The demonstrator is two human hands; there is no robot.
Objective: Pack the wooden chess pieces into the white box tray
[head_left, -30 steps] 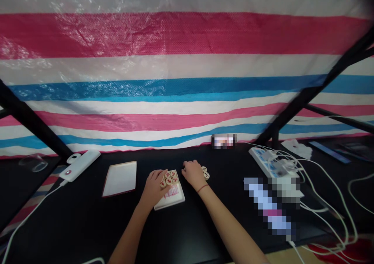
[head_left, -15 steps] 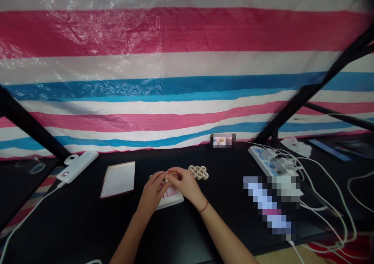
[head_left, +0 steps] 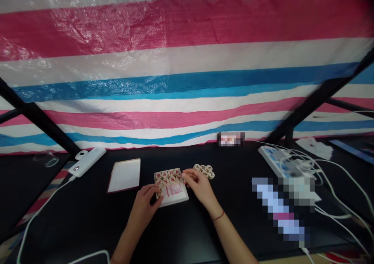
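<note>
A small white box stands on the black table, with rows of round Chinese chess pieces in its far part, marked in red. Pink marks show on its bare near part. My left hand is at the box's left edge, thumb and fingers closed around a chess piece there. At the box's far right corner is my right hand, its fingers pressed together; what they hold, if anything, is hidden. Several chess pieces with dark marks lie in a cluster just beyond the right hand.
An open box lid lies to the left. Behind it are a white power bank with a cable and a clear cup. To the right are a power strip with tangled white cables and a blurred-out phone-like object. A striped sheet hangs behind.
My hands have parted from above the box: the left to its left edge, the right to its far right corner. The red-marked pieces are now uncovered. The whole view has shifted slightly.
</note>
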